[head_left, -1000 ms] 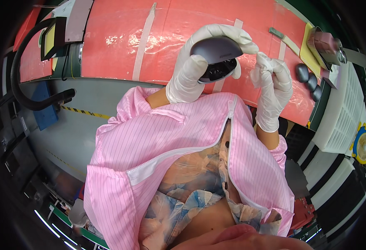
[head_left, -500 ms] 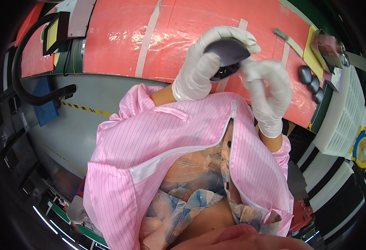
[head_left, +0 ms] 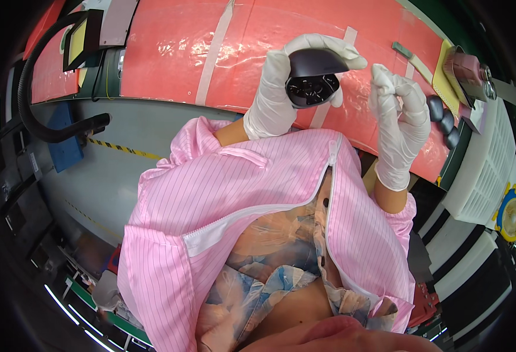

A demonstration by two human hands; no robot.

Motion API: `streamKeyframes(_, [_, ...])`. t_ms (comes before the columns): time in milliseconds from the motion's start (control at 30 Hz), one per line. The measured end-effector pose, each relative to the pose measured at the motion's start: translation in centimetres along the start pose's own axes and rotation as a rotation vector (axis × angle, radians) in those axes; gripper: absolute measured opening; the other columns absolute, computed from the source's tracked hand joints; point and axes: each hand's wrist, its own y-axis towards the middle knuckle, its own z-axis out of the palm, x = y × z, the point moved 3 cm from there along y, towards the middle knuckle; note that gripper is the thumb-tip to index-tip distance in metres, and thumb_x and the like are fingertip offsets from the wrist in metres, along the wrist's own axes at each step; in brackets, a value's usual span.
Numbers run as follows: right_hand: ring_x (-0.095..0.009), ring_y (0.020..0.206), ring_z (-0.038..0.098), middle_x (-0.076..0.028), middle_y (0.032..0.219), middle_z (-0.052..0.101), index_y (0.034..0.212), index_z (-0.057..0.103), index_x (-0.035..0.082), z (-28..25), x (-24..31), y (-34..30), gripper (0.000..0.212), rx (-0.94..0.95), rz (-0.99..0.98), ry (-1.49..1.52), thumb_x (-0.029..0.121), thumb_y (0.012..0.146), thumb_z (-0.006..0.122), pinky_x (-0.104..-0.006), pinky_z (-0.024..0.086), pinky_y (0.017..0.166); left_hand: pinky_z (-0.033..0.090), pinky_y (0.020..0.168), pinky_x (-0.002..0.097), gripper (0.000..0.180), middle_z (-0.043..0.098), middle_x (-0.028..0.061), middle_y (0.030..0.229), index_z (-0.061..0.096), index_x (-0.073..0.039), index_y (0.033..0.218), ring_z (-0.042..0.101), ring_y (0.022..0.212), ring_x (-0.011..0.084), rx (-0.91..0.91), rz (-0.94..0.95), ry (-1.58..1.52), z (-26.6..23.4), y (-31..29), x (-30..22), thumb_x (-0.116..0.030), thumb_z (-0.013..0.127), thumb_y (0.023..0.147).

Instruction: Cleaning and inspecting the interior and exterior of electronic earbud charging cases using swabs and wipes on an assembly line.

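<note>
My left hand (head_left: 268,105), in a white glove, is closed around a dark, rounded earbud charging case (head_left: 313,63) above the table. Its glossy lid is raised, and the black inside with small shiny parts shows; the details are too small to read. Off to the right of the case, my gloved right hand (head_left: 400,129) is raised with thumb and fingertips pinched together, apart from the case. Whatever the pinch may hold is hidden. Several similar dark cases (head_left: 447,121) lie in a short row on the table beyond my right hand.
The worktable (head_left: 258,41) has a red, shiny cover with pale tape strips. A green-handled tool (head_left: 403,50), a yellow notepad (head_left: 444,76) and a pink bottle (head_left: 466,66) lie at the far right. A white slatted rack (head_left: 484,158) stands right; a black flexible hose (head_left: 26,100) curves left.
My right hand has drawn away from the case to the right, fingers pinched. The case has tilted in my left hand, and its inside now shows more fully.
</note>
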Motion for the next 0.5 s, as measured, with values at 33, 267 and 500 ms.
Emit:
streamKeyframes(33, [-0.013, 0.071, 0.060, -0.007, 0.084, 0.061, 0.096, 0.061, 0.002, 0.1, -0.1, -0.3, 0.018, -0.033, 0.048, 0.081, -0.007, 0.080, 0.065, -0.0237, 0.049, 0.058, 0.053, 0.059, 0.0280, 0.101, 0.062, 0.0196, 0.112, 0.052, 0.003, 0.116, 0.064, 0.069, 0.0204, 0.027, -0.004, 0.004, 0.0, 0.1, 0.0, -0.085, 0.024, 0.076])
streamKeyframes(267, [-0.009, 0.067, 0.055, -0.001, 0.080, 0.059, 0.090, 0.063, 0.005, 3.2, 4.6, 0.4, 0.008, 0.330, -0.437, -0.271, 0.007, 0.082, 0.066, -0.0246, 0.041, 0.050, 0.051, 0.081, 0.0324, 0.103, 0.056, 0.0149, 0.119, 0.049, 0.002, 0.118, 0.060, 0.097, 0.0185, -0.094, 0.222, 0.253, 0.5, -0.1, 0.6, -0.087, 0.031, 0.070])
streamKeyframes(500, [-0.003, 0.052, 0.045, 0.005, 0.069, 0.049, 0.091, 0.063, 0.000, 3.4, 2.8, -0.2, 0.012, 0.622, 0.832, 0.684, 0.011, 0.090, 0.059, -0.0209, 0.036, 0.049, 0.045, 0.064, 0.0231, 0.082, 0.060, 0.0042, 0.090, 0.050, -0.004, 0.115, 0.055, 0.074, 0.0092, -0.120, 0.219, 0.269, -0.2, 0.5, -0.2, -0.077, 0.030, 0.083])
